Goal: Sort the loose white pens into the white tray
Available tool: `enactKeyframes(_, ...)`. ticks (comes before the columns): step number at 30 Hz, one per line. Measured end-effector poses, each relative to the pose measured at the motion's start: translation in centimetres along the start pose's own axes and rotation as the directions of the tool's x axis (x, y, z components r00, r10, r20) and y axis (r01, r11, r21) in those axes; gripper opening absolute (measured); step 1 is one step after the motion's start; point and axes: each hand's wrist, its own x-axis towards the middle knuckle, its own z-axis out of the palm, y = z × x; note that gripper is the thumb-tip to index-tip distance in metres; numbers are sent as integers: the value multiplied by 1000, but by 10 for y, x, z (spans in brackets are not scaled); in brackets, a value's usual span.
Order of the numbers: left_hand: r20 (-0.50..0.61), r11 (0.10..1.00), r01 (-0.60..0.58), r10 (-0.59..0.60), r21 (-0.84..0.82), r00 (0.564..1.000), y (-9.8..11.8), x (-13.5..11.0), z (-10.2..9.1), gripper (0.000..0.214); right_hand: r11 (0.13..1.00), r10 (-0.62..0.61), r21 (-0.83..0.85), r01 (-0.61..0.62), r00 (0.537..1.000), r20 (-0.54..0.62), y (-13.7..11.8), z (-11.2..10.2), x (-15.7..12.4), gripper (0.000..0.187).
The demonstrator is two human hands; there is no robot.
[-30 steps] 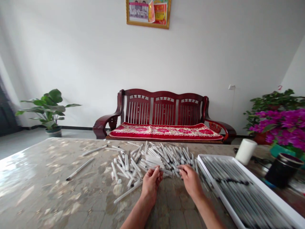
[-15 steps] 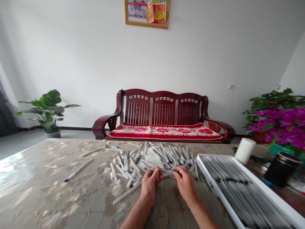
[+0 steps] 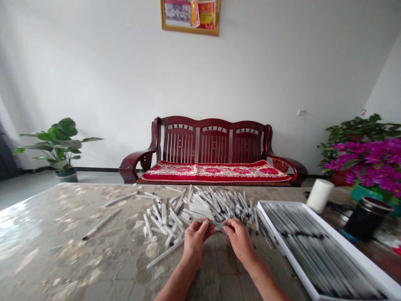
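Note:
Between my hands a slim pen (image 3: 216, 224) is held roughly level. My left hand (image 3: 194, 239) is closed on its left part, thumb on top. The fingertips of my right hand (image 3: 237, 237) pinch its right end; exactly what they cover is hidden. Just beyond lies a heap of white and translucent pen parts (image 3: 200, 207), some with dark tips. One long pale pen (image 3: 164, 253) rests on the table by my left wrist. To the right stands a shallow white box (image 3: 293, 259) with rows of clear, dark-tipped pens (image 3: 332, 255).
Two pens (image 3: 100, 224) lie apart on the left of the patterned table (image 3: 69, 259). On the right are a white roll (image 3: 320, 196), a black cup (image 3: 368, 219) and a pot with purple flowers (image 3: 372, 161). Across the table stands a wooden bench (image 3: 213, 140).
My right hand has come left, closer to my left hand, so less of the pen shows between them. The whole view has shifted slightly.

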Motion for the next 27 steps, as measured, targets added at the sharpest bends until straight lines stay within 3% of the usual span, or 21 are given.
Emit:
enactKeyframes(5, 78, 993, -76, 69, 92, 995, 5, -1, -1, 42, 926, 257, 225, -302, 944, 209, -12, -4, 0, 20)
enactKeyframes(11, 114, 993, -75, 64, 91, 991, 3, -4, 0, 40, 781, 378, 381, -495, 860, 344, -22, -15, -1, 33)
enactKeyframes(16, -22, 991, 24, -27, -134, 999, 2, -4, 4, 16, 704, 334, 551, -448, 894, 300, -26, -21, 3, 48)
enactKeyframes(19, -92, 970, 82, -105, -231, 990, 6, -5, 5, 14, 725, 232, 579, -373, 924, 305, -30, -20, 3, 55)
enactKeyframes(22, -65, 952, 183, -204, -245, 977, 4, -9, 7, 17, 778, 131, 563, -280, 948, 291, -34, -11, 1, 52)
enactKeyframes(27, 49, 942, 286, -282, -178, 958, -6, -16, 12, 14, 821, 137, 530, -212, 974, 178, -38, 5, -2, 39)
